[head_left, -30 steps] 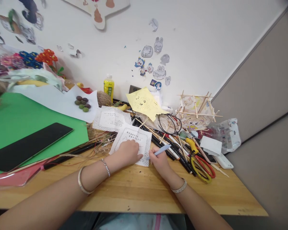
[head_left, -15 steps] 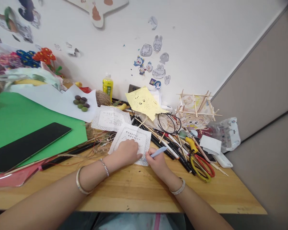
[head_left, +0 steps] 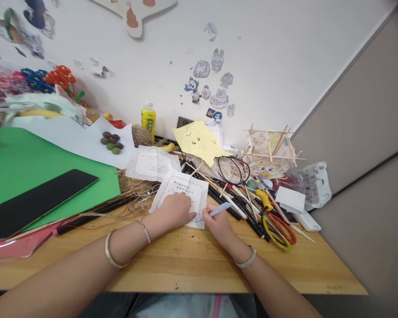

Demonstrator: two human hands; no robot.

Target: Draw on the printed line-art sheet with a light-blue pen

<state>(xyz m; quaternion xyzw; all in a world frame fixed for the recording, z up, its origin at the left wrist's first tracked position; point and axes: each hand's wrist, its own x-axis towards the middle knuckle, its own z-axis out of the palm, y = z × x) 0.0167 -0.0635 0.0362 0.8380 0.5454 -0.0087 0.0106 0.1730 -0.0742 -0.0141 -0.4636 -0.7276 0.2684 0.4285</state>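
Observation:
A white sheet of paper point(head_left: 175, 185) with handwritten characters and a patterned border lies on the wooden table. My left hand point(head_left: 177, 208) presses it down with curled fingers, thumb stretched to the right, covering the lower part of the drawing. At the sheet's right edge my right hand point(head_left: 217, 221) is closed around a light blue pen point(head_left: 220, 209). The pen's tip meets the patterned border near the lower right corner. Just behind lies a second bordered sheet point(head_left: 152, 163), and a yellow paper cutout point(head_left: 197, 140) with a drawn face stands further back.
Markers and sticks point(head_left: 232, 201) lie piled behind my right hand, with red- and yellow-handled scissors point(head_left: 280, 232) beside them. A stick frame lantern point(head_left: 268, 154) stands at the back right. On the left, a black tablet point(head_left: 41, 203) rests on green paper point(head_left: 63, 159). A yellow bottle point(head_left: 148, 119) stands near the wall.
The pen and my right hand have shifted very slightly along the sheet's right border. My left hand keeps its place on the paper.

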